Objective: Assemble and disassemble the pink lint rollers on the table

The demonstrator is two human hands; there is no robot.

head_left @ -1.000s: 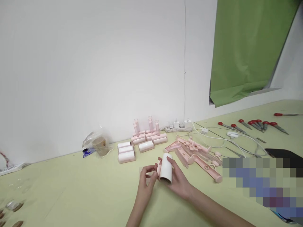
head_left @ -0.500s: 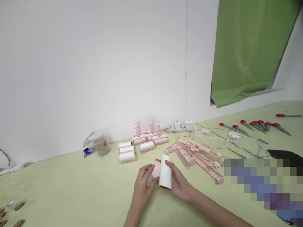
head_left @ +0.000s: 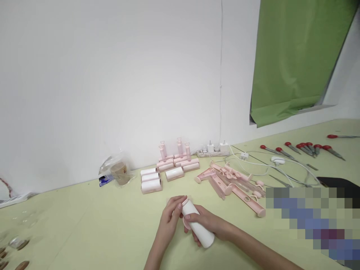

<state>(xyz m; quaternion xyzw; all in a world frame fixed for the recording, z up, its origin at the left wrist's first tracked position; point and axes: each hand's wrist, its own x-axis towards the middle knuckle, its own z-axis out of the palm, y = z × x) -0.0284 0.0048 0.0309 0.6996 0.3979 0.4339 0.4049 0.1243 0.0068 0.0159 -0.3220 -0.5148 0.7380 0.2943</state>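
Note:
My right hand (head_left: 209, 221) is wrapped round a white paper roll (head_left: 201, 230), like a lint roller refill, which tilts with its lower end toward the right. At the roll's upper left end, my left hand (head_left: 170, 217) is closed with its fingertips on a pink plastic piece with a round end (head_left: 186, 222). Part of that piece lies behind the fingers and the roll, and a pink rim shows against the roll's top. Beyond my hands, several white rolls in pink holders (head_left: 151, 186) lie side by side.
Pink plastic trough-shaped parts (head_left: 249, 200) lie in a pile to the right. Behind them are a power strip (head_left: 213, 153) and white cables. Red-handled tools (head_left: 333, 152) lie at far right. A paper cup in a plastic bag (head_left: 120, 172) stands at left. Small pink upright tubes (head_left: 180, 149) stand near the wall.
The white roll has gone from nearly upright to tilted, its lower end swinging right and down. My left hand has brought the pink piece against the roll's upper end.

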